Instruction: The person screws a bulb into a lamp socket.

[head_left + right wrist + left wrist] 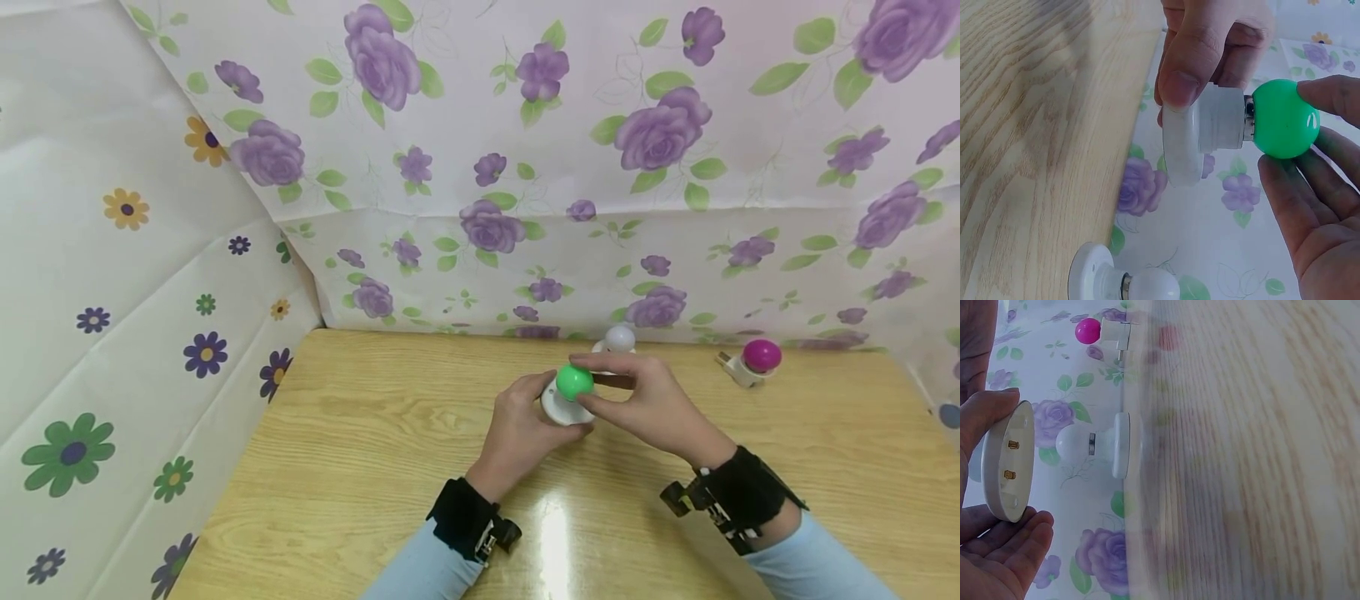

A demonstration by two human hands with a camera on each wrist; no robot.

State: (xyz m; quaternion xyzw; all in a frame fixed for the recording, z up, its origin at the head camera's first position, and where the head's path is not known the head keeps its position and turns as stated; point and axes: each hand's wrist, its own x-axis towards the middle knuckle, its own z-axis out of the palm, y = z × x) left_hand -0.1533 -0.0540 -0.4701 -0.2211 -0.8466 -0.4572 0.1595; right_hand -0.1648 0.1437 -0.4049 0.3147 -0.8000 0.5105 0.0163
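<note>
My left hand (525, 425) grips a white round lamp holder (1184, 134) by its base, raised above the table. Two brass terminals show on the holder's hollow underside (1022, 459) in the left wrist view. A green light bulb (1285, 119) sits in the holder's socket, with a strip of its metal cap visible between the glass and the socket rim. Thumb and fingers of my right hand (648, 400) pinch the green bulb's globe from the side opposite the holder.
Behind my hands a white bulb (1075, 445) stands in a second white lamp holder (1121, 445) near the table's back edge. Farther right, a magenta bulb (762, 356) sits in a white plug-in socket (742, 371). Flower-printed sheeting (420, 250) hangs behind the wooden table (360, 392).
</note>
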